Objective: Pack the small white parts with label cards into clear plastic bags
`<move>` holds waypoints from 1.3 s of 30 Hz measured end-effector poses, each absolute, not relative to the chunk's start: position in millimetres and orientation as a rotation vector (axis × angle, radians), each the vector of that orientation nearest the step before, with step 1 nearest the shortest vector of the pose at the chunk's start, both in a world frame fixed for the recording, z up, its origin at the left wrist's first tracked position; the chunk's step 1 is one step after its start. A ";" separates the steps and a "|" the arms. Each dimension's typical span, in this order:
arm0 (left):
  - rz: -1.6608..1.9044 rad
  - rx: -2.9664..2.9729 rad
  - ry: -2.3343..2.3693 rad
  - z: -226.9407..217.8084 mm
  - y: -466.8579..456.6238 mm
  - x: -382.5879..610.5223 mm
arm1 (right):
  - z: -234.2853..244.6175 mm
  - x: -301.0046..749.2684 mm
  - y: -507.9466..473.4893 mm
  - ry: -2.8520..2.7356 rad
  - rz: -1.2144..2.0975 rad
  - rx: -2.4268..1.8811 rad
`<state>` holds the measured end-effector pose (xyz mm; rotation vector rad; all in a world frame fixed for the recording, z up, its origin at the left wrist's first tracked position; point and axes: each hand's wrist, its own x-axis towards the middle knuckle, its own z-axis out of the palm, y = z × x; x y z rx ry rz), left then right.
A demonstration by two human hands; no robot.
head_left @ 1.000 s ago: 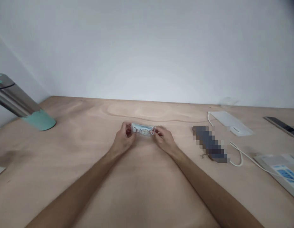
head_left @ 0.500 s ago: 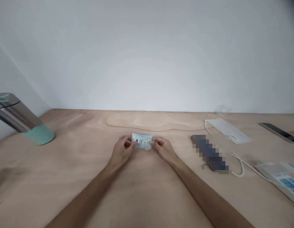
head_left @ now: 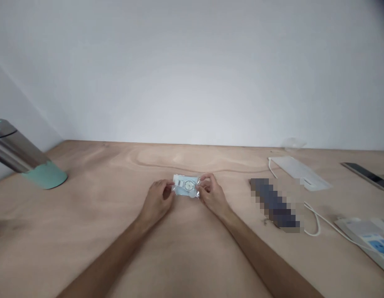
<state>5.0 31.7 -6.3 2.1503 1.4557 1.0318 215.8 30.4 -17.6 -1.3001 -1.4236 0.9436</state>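
Note:
A small clear plastic packet (head_left: 181, 192) lies between my hands at the middle of the table. Inside it shows a white watch (head_left: 189, 185) with a round face and a pale strap, on a light blue backing. My left hand (head_left: 159, 198) pinches the packet's left end between thumb and fingers. At the opposite end, my right hand (head_left: 213, 195) grips the edge with thumb and fingertip, its other fingers curled above. Whether the packet is sealed or torn cannot be made out.
A steel and mint-green tumbler (head_left: 39, 167) stands at the left. On the right are a pixelated dark object (head_left: 274, 205), a white cable (head_left: 317, 223), a translucent sleeve (head_left: 300, 171), a phone (head_left: 367, 176) and a flat package with a blue print (head_left: 376, 244). A white wall rises behind.
My left thumb has drawn back from the packet's face to its left edge, uncovering more of the strap. My right index finger has lifted and bent. The view has shifted slightly.

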 end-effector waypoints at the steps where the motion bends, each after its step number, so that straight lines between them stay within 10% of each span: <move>1: 1.014 2.184 1.470 -6.8 32.2 4.7 | -17.8 215.8 30.7 -1.442 0.935 -1.305; 39: 1.084 2.038 1.445 -14.8 37.4 2.1 | -27.0 222.4 32.3 -1.860 0.445 -1.240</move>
